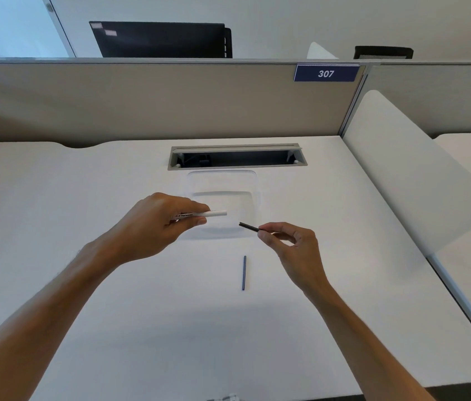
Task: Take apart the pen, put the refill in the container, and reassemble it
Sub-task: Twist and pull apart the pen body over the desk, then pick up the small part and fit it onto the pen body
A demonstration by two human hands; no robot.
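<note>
My left hand point(159, 224) grips a white pen barrel point(214, 214) with black printing, its open end pointing right over the clear container point(222, 180). My right hand point(289, 241) pinches a thin black refill point(248, 226) between thumb and fingers, its free end aimed left toward the barrel, a short gap apart. A thin blue refill point(244, 272) lies on the white desk point(141, 314) in front of the container, between my two forearms. The clear, shallow container sits at mid-desk and looks empty.
An open cable tray slot point(237, 157) lies just behind the container. Beige partition walls point(141, 99) with a "307" sign point(326, 73) close off the back. A white divider panel point(411, 175) stands at the desk's right edge.
</note>
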